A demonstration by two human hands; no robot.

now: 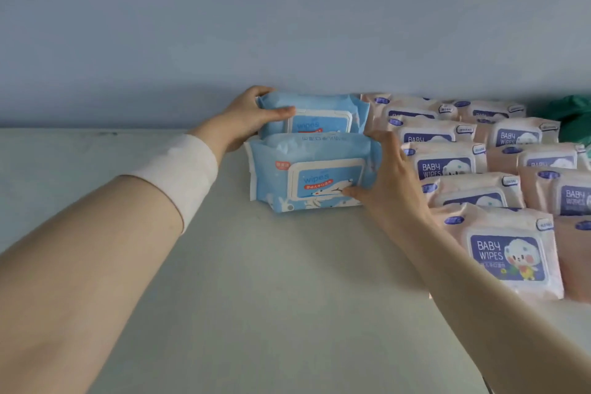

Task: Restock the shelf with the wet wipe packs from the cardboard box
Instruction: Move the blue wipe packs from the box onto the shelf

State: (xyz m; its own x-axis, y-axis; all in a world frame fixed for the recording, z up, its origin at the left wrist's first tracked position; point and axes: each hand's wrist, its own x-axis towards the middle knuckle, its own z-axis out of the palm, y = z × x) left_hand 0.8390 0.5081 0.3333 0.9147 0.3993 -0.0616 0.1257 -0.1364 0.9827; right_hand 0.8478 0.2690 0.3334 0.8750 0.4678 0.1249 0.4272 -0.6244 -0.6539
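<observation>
Left forearm [96,249] cropped; front blue pack [308,174] half-hides rear blue pack [319,105].

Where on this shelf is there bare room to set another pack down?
Bare white shelf top lies left of the rear blue wipe pack and front blue wipe pack, and before them between the forearms. Crowded on the right: rows of pink baby-wipe packs begin right beside the right hand.

Bare forearms, pale band [188,169] around left forearm
</observation>
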